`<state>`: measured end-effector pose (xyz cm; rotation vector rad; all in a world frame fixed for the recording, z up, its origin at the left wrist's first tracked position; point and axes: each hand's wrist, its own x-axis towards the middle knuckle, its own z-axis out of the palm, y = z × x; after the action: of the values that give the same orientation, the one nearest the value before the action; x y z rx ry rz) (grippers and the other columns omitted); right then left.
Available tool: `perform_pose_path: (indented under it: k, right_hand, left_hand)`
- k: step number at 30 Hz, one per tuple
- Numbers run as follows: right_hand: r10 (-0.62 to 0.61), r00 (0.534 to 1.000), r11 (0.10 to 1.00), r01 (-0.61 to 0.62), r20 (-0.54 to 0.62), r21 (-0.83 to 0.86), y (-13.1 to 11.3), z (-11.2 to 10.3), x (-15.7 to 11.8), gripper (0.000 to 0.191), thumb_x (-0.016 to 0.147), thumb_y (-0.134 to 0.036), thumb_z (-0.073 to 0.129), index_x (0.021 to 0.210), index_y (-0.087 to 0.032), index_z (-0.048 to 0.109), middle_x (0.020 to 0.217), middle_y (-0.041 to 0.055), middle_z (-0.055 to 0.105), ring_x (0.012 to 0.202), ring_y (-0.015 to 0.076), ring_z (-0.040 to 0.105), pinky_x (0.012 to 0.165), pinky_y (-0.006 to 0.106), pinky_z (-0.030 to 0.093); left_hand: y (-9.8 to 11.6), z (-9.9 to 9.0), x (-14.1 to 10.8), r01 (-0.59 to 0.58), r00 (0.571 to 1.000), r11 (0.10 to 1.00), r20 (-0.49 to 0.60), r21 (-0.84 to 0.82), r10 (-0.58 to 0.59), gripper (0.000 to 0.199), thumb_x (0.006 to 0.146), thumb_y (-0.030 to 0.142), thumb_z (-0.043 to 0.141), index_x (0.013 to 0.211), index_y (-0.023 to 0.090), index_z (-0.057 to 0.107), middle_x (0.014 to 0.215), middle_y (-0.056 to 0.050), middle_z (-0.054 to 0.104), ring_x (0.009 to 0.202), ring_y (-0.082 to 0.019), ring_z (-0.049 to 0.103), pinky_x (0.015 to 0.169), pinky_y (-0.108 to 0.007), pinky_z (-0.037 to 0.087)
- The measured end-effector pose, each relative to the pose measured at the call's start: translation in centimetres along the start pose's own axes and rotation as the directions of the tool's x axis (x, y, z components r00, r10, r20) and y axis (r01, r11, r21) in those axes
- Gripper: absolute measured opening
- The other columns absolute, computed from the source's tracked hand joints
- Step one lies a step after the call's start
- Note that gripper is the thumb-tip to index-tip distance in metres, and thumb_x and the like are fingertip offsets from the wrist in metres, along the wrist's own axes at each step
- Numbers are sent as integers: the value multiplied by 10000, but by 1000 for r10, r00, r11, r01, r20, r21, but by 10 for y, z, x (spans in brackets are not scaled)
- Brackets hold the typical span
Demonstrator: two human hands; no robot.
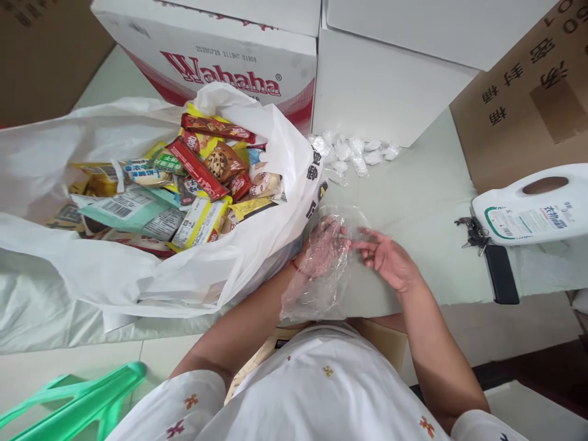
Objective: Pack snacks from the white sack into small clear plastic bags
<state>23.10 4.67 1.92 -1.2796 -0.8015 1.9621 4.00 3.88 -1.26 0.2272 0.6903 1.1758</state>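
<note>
A thin clear plastic bag (316, 288) hangs crumpled over my left hand (324, 242) and wrist. Through the film, my left fingers look bent and closed on the plastic near its upper edge; whether the hand is inside or behind the bag I cannot tell. From the right, my right hand (390, 260) reaches to the bag's side with fingers apart, the tips touching the film near my left fingertips. Just left of my hands stands a large white plastic carrier bag (257, 263), wide at the mouth, full of packaged snacks (197, 165), including red-wrapped bars and a cookie packet.
Several small clear-wrapped pieces (353, 153) lie beyond my hands, before white boxes (386, 86). A Wahaha carton (239, 67) stands behind the carrier bag. On the right are a white detergent bottle (533, 205), keys (473, 234), a black phone (502, 275) and a brown carton (519, 110).
</note>
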Motion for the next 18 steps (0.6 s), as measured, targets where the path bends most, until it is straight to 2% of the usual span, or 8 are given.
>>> perform_pose_path:
  k: [3, 5, 8, 10, 14, 16, 18]
  right_hand:
    - [32, 998, 999, -30, -54, 29, 14, 11, -6, 431, 646, -404, 929, 970, -199, 732, 758, 2, 677, 618, 96, 540, 560, 211, 463]
    - [-72, 981, 994, 85, -182, 65, 16, 12, -7, 358, 637, -375, 927, 860, -214, 698, 754, -26, 636, 654, 90, 555, 604, 204, 493]
    - [-290, 871, 944, 329, -397, 30, 9, 2, -7, 379, 656, -416, 904, 837, -237, 624, 882, -25, 657, 793, 114, 627, 695, 232, 556]
    - [-393, 796, 911, 405, -460, -78, 3, -9, -8, 398, 709, -469, 865, 881, -246, 584, 892, -21, 669, 754, 120, 644, 616, 231, 549]
    - [-566, 707, 816, 408, -423, -410, -9, -35, -11, 362, 858, -545, 722, 955, -260, 520, 677, -73, 603, 432, 78, 497, 379, 193, 375]
    - [-586, 713, 785, 382, -386, -488, -18, -49, -14, 352, 861, -536, 717, 951, -256, 523, 625, -86, 574, 386, 73, 464, 347, 190, 345]
    - [-551, 738, 809, 356, -390, -468, -27, -64, -16, 359, 826, -517, 751, 932, -247, 539, 610, -86, 570, 370, 68, 449, 322, 181, 315]
  left_hand:
    - [-5, 4, 2, -121, 983, 964, -107, 238, 150, 281, 888, 407, 695, 906, 249, 463, 757, 38, 627, 497, -129, 595, 470, -265, 443]
    - [-9, 4, 3, -182, 958, 926, -154, 332, 243, 282, 910, 419, 672, 889, 248, 448, 671, 61, 576, 441, -117, 547, 424, -251, 401]
    - [-9, 4, -1, -246, 914, 873, -198, 421, 353, 254, 926, 376, 676, 894, 251, 456, 598, 93, 511, 414, -87, 482, 417, -225, 374]
    - [-6, 5, -6, -235, 908, 824, -186, 516, 375, 231, 924, 351, 686, 881, 244, 485, 564, 98, 497, 388, -75, 445, 401, -217, 329]
    - [9, 11, -15, -172, 936, 735, -123, 656, 329, 248, 912, 341, 693, 794, 222, 511, 525, 90, 464, 357, -65, 379, 379, -216, 249]
    - [20, 12, -18, -165, 948, 710, -90, 684, 306, 260, 914, 362, 684, 784, 221, 508, 513, 92, 446, 352, -68, 355, 376, -215, 245]
    - [30, 11, -19, -160, 957, 700, -64, 696, 283, 267, 914, 393, 682, 802, 225, 508, 498, 99, 432, 340, -71, 332, 367, -215, 239]
